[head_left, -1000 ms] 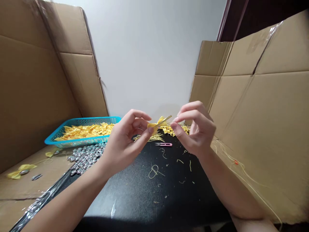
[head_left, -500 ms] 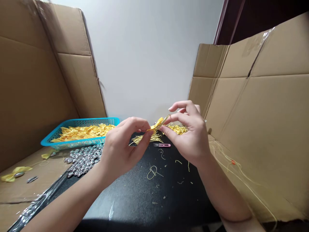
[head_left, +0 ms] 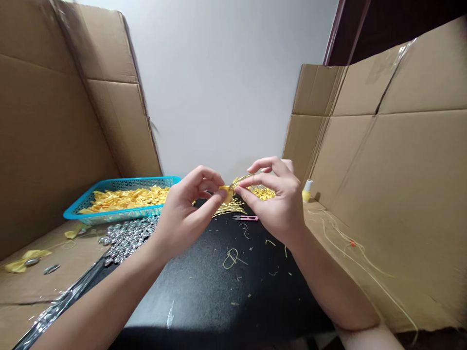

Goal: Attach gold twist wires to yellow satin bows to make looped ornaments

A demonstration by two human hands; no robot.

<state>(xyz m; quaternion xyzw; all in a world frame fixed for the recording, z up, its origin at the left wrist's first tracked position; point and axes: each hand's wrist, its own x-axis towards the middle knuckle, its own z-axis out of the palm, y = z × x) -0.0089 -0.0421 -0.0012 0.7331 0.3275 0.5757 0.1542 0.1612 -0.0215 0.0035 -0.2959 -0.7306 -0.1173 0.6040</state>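
Between finger and thumb, my left hand pinches a small yellow ribbon bow above the black table. My right hand is closed on a thin gold twist tie that meets the bow at its middle; the fingertips partly hide where they join. Just below the hands lie a heap of straight gold ties and pink-handled thread snips. A pile of yellow-gold pieces sits behind my right hand, partly covered by it.
A blue basket full of yellow bows stands at the left, with a pile of shiny silver buttons before it. Cardboard walls flank both sides. A thread spool stands at right. Thread scraps litter the black table.
Both hands have shifted slightly, the right one a little to the left. The bow has turned in my left fingers, and the gold tie now slants at a flatter angle.
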